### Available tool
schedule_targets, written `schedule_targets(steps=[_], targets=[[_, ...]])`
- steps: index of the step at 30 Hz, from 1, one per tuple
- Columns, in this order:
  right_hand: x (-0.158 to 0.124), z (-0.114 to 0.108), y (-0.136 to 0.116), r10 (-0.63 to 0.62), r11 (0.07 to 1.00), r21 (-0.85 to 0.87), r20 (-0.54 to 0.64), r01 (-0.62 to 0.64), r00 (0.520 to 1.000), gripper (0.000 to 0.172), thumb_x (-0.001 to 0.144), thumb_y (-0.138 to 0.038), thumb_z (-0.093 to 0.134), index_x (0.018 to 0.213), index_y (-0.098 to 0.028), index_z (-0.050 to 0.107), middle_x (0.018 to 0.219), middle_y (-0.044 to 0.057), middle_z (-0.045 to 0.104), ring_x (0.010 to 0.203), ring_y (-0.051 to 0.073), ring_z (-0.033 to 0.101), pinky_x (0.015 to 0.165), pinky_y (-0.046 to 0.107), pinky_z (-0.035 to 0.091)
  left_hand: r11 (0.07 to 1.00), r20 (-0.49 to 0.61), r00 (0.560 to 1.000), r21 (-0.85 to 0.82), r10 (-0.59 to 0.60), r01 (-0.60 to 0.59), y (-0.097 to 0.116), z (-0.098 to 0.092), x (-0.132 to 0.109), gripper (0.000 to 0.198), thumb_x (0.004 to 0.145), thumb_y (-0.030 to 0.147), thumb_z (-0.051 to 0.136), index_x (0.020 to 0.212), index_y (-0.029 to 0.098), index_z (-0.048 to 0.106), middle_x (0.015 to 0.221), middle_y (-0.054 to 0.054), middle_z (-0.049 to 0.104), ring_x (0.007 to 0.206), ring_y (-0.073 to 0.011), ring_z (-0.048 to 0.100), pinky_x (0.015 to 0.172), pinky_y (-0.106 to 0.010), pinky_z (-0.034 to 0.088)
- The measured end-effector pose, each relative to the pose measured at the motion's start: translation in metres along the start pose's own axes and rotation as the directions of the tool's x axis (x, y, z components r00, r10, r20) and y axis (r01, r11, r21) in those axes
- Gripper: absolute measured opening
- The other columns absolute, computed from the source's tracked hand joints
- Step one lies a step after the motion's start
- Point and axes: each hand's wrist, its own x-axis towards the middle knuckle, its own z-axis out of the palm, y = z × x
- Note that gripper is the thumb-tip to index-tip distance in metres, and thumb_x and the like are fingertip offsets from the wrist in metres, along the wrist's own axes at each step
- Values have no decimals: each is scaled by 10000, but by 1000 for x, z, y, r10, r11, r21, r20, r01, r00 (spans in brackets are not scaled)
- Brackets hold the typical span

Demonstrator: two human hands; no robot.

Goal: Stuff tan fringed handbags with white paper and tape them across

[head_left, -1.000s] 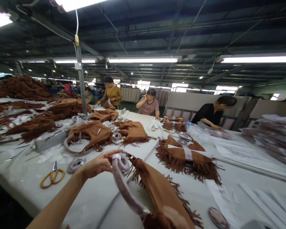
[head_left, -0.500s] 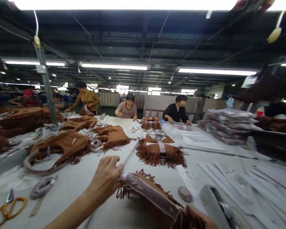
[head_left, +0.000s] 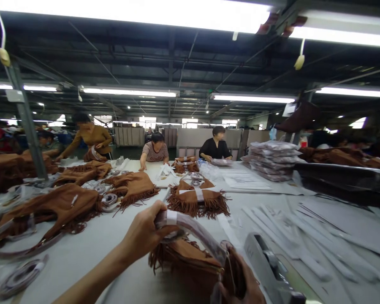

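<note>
My left hand (head_left: pixel 144 233) is closed around the plastic-wrapped strap (head_left: pixel 190 228) of a brown fringed suede bag (head_left: pixel 186 266), near a white tape band on the strap. My right hand (head_left: pixel 240 285) grips the bag's right end at the bottom edge of the view, where the strap joins it. The bag rests on the white table (head_left: pixel 114 253) just in front of me.
Several more brown fringed bags (head_left: pixel 196 196) lie across the table, with wrapped straps at the left. A grey tape dispenser (head_left: pixel 269 266) stands right of my hands. White strips and a stack of packed bags (head_left: pixel 272 160) lie to the right. Three people work at the far side.
My view has swung to the right and the scissors have left the frame. My left hand has lifted the strap into an arch and the bag now bunches closer to me.
</note>
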Motion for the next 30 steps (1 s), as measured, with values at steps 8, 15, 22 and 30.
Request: schedule_targets(steps=[8,15,22,30], targets=[[57,-58,-76,26,998,43,306,-41,952,719,703,-540,649,1318,-209,476,1269,86,609,1196,280,542,979,343,468,995,-106,989,-15,99,-101,29,-75,70,399,694,518,705,870,182,583,668,41,564,566,-110,479,520,-207,338],[95,-15,-69,62,951,183,676,-249,734,617,755,-598,571,1184,-157,619,1176,72,669,1106,305,594,967,397,462,991,143,985,103,-101,86,-51,-39,125,462,706,612,641,850,175,607,715,2,620,667,-177,579,563,-245,391],[83,98,34,283,959,-208,612,-195,738,693,680,-487,615,1273,-141,522,1167,118,661,1098,296,596,957,382,430,909,204,902,264,-379,323,-154,79,74,361,856,455,577,1063,159,583,1030,-75,634,912,-209,603,804,-367,490],[69,124,86,276,956,-257,615,-143,738,744,606,-288,606,1320,-130,470,1128,137,663,1016,288,620,880,363,455,766,266,740,417,-618,489,-223,141,-2,471,896,450,531,1279,186,458,1219,-108,551,1033,-241,577,895,-452,481]])
